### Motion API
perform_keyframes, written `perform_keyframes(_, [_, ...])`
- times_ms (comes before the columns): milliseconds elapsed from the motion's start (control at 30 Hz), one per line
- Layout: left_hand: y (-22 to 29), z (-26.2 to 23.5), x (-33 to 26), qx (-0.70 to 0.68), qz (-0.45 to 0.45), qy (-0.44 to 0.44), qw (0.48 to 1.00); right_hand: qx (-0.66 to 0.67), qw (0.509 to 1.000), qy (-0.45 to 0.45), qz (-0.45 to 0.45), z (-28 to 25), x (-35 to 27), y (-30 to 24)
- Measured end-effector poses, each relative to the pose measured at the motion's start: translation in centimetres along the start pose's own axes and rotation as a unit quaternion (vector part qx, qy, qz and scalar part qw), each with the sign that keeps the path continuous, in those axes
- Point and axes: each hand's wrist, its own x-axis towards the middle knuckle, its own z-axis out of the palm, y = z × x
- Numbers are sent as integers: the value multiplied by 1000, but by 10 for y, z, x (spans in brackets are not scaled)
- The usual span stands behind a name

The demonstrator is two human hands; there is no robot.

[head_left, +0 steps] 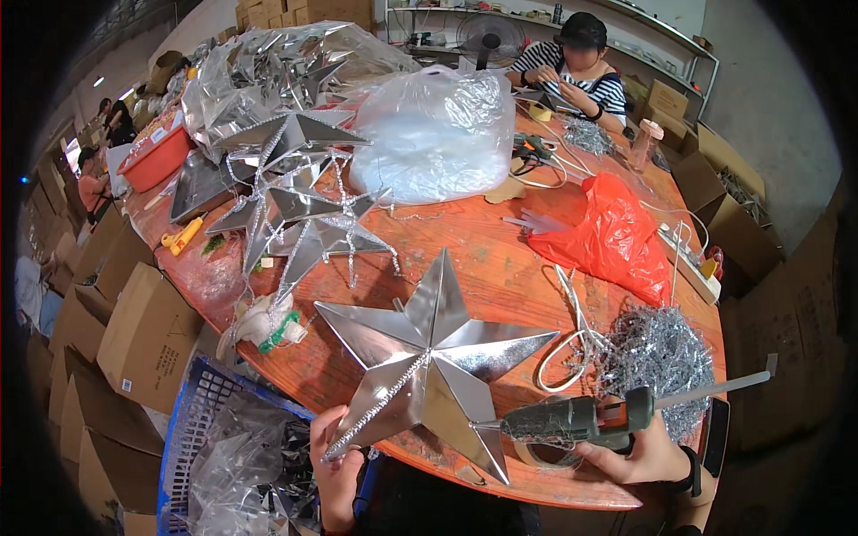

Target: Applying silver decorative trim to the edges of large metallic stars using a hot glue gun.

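A large silver five-pointed star (454, 375) lies at the table's near edge. A strip of silver trim (384, 402) runs along one ridge, from its centre to the lower-left tip. My left hand (336, 460) grips that tip between thumb and fingers. In my right hand (645, 457) is a dark green glue gun (554, 420), fingers wrapped round its handle. Its nozzle meets the lower-right arm of the star or sits just over it; I cannot tell whether they touch. A long pale glue stick (724, 386) sticks out of the gun's back.
Trimmed silver stars (295, 205) are stacked at the left. Behind stand a clear plastic bag (433, 138) and a red bag (608, 237). Silver tinsel (661, 357) and a white cord (572, 330) lie right. A blue basket (183, 438) stands below left; a co-worker (581, 76) sits opposite.
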Motion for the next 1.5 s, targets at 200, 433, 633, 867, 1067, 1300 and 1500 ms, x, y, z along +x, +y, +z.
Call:
perform_keyframes(200, [0, 2, 2, -5, -22, 23, 999, 41, 999, 34, 1, -3, -17, 7])
perform_keyframes(433, [2, 0, 4, 28, 17, -19, 999, 54, 995, -47, 69, -14, -40, 9])
perform_keyframes(633, [-5, -5, 5, 36, 37, -37, 998, 28, 989, -43, 136, -15, -45, 0])
perform_keyframes(867, [-4, -4, 5, 30, 45, -46, 997, 64, 994, -54, 76, -15, -46, 9])
perform_keyframes(1067, [-1, -3, 3, 44, 33, -34, 998, 61, 991, -50, 105, -14, -48, 5])
perform_keyframes(1300, [-4, -3, 3, 41, 36, -34, 998, 44, 998, -49, 16, -13, -48, 12])
perform_keyframes(1500, [0, 6, 5, 32, 5, 68, 997, 53, 994, -84, 42, -17, -49, 14])
